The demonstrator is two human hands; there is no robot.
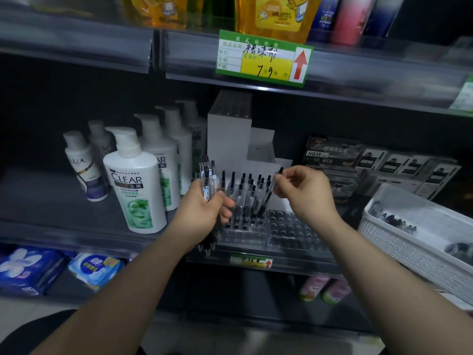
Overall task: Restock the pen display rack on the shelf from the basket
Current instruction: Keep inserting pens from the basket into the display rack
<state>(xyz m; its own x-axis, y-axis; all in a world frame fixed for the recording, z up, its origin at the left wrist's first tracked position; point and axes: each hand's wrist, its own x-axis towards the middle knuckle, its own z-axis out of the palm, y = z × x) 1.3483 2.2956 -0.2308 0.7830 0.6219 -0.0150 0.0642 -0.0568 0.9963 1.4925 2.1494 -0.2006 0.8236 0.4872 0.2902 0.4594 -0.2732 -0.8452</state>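
Dim shop shelf (51, 198). Pen display rack (294, 234) at its front edge, upright pens (245, 193) in its left section. My right hand (304, 193) pinches one pen (267, 198) over it; my left hand (204, 208) grips a bundle (207, 172). White basket (409, 252), at right, holds loose pens (399, 222).

Two bare forearms (143, 285); dark garment (38, 336) at lower left.

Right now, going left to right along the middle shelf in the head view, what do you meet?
Lux bottle, Clear bottle, left hand gripping pen bundle, racked pens, right hand pinching a pen, basket.
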